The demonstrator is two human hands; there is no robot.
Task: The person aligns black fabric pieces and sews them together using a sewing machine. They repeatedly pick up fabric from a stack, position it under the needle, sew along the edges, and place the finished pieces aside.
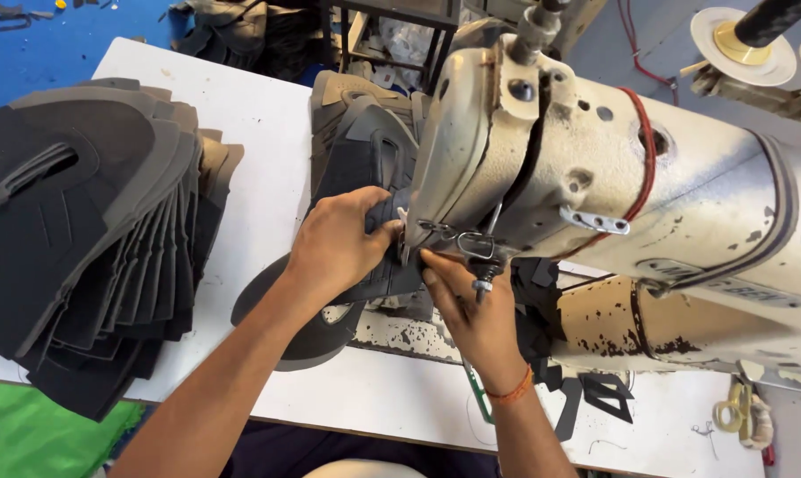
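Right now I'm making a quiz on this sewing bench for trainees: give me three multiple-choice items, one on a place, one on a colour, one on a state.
1. Where does the big fanned stack of dark cut pieces lie?
A. on the table's left side
B. under the machine
C. on the floor

2. What colour is the band on the right wrist?
A. blue
B. orange
C. white

3. What is the left hand doing?
A. hanging free
B. holding scissors
C. pressing the dark piece by the sewing machine head

Answers: 1 A, the stack sits left of both hands on the white table. 2 B, the band shows orange. 3 C, its fingers rest on the piece.
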